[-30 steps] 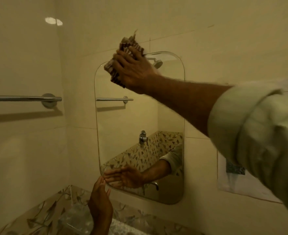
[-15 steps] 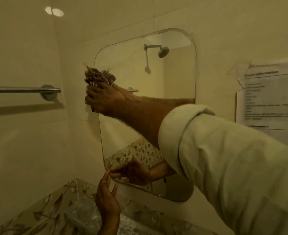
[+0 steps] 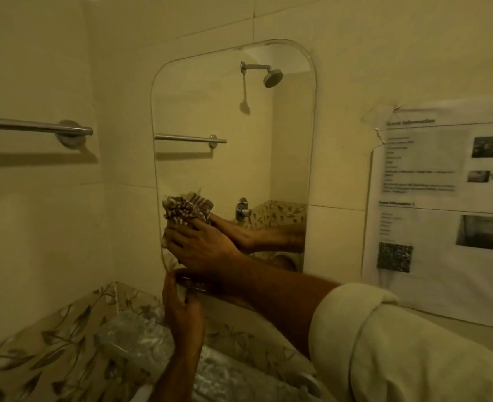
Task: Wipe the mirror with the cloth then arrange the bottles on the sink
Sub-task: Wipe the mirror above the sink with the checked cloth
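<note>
1. Wiping the mirror (image 3: 233, 126) is the step in hand: the bunched cloth (image 3: 186, 211) is pressed on the glass at its lower left corner, so I judge the pass has reached the bottom edge.
2. On the left wall a towel rail (image 3: 36, 127) juts toward the corner, well apart from the work. Below it runs the leaf-patterned ledge (image 3: 51, 343) around the sink (image 3: 141, 340). No bottles can be made out there, so I cannot tell where they stand.
3. The left hand (image 3: 183, 309) rises from below, fingers up, at the mirror's bottom edge just under the cloth. It seems to pinch or steady something small and pale, but what it is and whether the fingers are closed I cannot tell.
4. The right hand (image 3: 204, 248) is clamped on the cloth, knuckles toward the camera, fingers curled over the wad. Its forearm reaches in from the lower right, the sleeve (image 3: 384, 343) rolled back.
5. To the right of the mirror a printed notice (image 3: 442, 204) is taped to the wall, clear of the wiping.
6. The next move, in my judgement, calls for sweeping right along the lower strip while keeping the wad flat. The left hand must keep out of the cloth's path.
</note>
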